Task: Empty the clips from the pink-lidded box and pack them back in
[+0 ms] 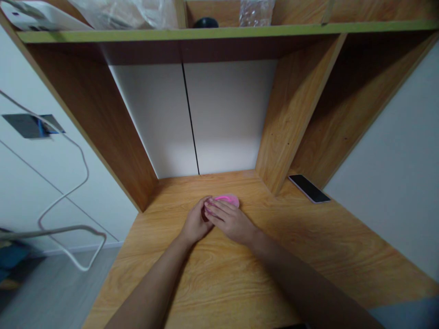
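A wooden table (212,292) fills the lower middle, its back edge meeting a white panel (226,119) split by a thin black seam. Wooden uprights frame it: a left upright (103,123) and a divider (291,109) on the right, both under a green-edged shelf (219,34).

On the shelf, from left to right, are a white object (58,16), a clear plastic bag (151,13), a dark round thing (206,22) and some clear wrap (255,13).

A phone (309,188) lies screen up on the table, just beyond the divider's foot and well apart from the hands. At far left, a white cord (82,169) hangs in loops before the white wall (113,208), near a grey plate (32,125), above the grey floor (92,274).

The pink thing (233,199) is toward the back of the table, at the fingers of both hands. The right hand (231,222) lies across it with fingers together, hiding much of it. The left hand (198,221) is curled at its left side, fingertips meeting the right hand's. How firmly either hand grips is hidden.
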Available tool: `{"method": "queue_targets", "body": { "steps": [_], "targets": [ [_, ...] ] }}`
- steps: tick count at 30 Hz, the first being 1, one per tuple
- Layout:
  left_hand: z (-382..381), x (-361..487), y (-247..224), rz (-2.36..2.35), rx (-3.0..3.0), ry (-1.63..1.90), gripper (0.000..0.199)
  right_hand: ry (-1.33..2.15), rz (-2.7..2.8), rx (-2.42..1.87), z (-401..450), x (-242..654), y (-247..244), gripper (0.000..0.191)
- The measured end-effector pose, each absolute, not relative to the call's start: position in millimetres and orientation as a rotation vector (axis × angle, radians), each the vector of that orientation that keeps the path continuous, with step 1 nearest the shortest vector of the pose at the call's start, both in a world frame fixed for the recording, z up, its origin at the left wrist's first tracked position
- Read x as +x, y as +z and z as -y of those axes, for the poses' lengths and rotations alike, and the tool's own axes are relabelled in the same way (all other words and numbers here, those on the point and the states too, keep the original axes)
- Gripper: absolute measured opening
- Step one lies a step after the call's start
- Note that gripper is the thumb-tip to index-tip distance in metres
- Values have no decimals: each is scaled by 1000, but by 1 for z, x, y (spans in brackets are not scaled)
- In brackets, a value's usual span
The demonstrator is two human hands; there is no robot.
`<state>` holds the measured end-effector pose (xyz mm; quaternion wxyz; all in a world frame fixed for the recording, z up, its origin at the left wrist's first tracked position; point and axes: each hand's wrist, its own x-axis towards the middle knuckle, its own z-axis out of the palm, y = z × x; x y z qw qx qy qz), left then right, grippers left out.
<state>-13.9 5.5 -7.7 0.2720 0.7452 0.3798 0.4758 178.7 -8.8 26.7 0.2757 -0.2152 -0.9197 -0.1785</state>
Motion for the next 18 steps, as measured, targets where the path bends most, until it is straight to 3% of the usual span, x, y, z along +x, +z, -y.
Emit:
{"method": "queue_targets", "body": {
  "steps": [4,14,18],
  "targets": [
    [-8,-23,-11,-1058,1923,1293,80,-324,2509,-557,1,201,36,53],
    [-8,-28,-12,-1001,1836,1238,100,-301,2354,-694,-13,230,35,27],
    [-7,-28,-11,-994,1809,1225,101,-206,2338,-762,-12,227,36,39]
  ]
}}
